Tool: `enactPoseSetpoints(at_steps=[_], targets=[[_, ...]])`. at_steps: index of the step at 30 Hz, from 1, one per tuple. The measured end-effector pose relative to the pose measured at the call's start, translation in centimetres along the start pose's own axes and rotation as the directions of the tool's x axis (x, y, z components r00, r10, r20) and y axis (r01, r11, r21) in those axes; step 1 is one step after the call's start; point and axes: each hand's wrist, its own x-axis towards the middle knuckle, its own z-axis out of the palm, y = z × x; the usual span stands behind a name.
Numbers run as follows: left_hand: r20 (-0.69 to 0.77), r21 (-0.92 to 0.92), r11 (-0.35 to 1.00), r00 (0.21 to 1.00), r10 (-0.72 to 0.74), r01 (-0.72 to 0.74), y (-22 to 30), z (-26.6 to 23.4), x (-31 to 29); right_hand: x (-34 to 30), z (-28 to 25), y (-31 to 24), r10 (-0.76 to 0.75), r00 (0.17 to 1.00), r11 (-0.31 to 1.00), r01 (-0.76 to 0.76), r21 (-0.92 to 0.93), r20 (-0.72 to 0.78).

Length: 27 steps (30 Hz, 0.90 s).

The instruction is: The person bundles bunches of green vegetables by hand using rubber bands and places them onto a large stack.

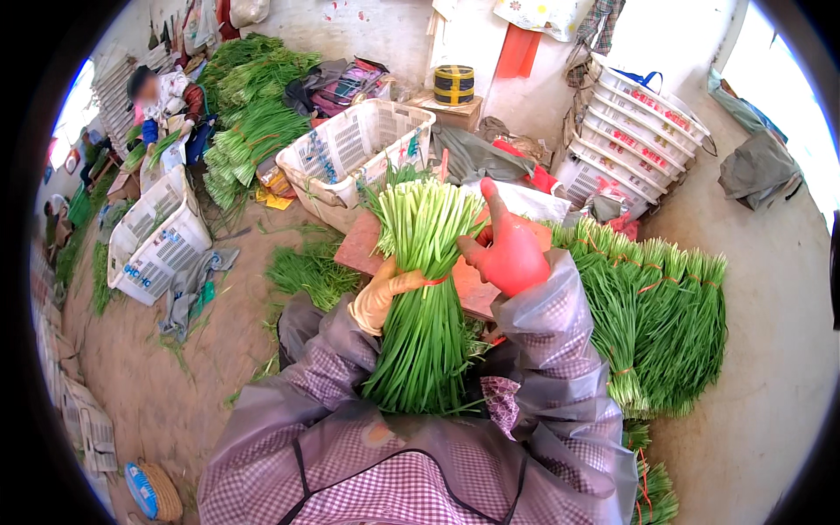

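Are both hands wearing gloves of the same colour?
No, the left hand is gloved in beige, while the right hand is gloved in red.

Bundles (656, 324) right of bunch (422, 293), stacked crates (632, 136) behind

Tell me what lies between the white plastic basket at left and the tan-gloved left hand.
The head view shows grey cloth, brown floor, then a heap of thin green leaves.

tan left glove (374, 304) | red right glove (512, 256) | translucent sleeves (553, 324) | purple-checked garment (376, 486)
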Motion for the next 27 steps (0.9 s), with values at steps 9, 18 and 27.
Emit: enactPoseSetpoints(at_steps=[9, 18, 27], targets=[[-0.044, 0.038, 0.999, 0.999, 0.018, -0.016, -0.1, -0.1, 0.0, 0.7, -0.8, 0.5, 0.180, 0.956, 0.864, -0.267, 0.428, 0.232], [-0.067, 0.130, 0.991, 0.998, 0.021, -0.012, -0.5, -0.8, 0.0, 0.9, -0.4, 0.6, 0.214, 0.955, 0.747, -0.297, 0.595, 0.207], [-0.064, 0.219, 0.975, 0.996, 0.060, -0.045, 0.2, 0.1, 0.1, 1.3, 0.1, 0.7, 0.256, 0.954, 0.833, -0.298, 0.467, 0.153]])
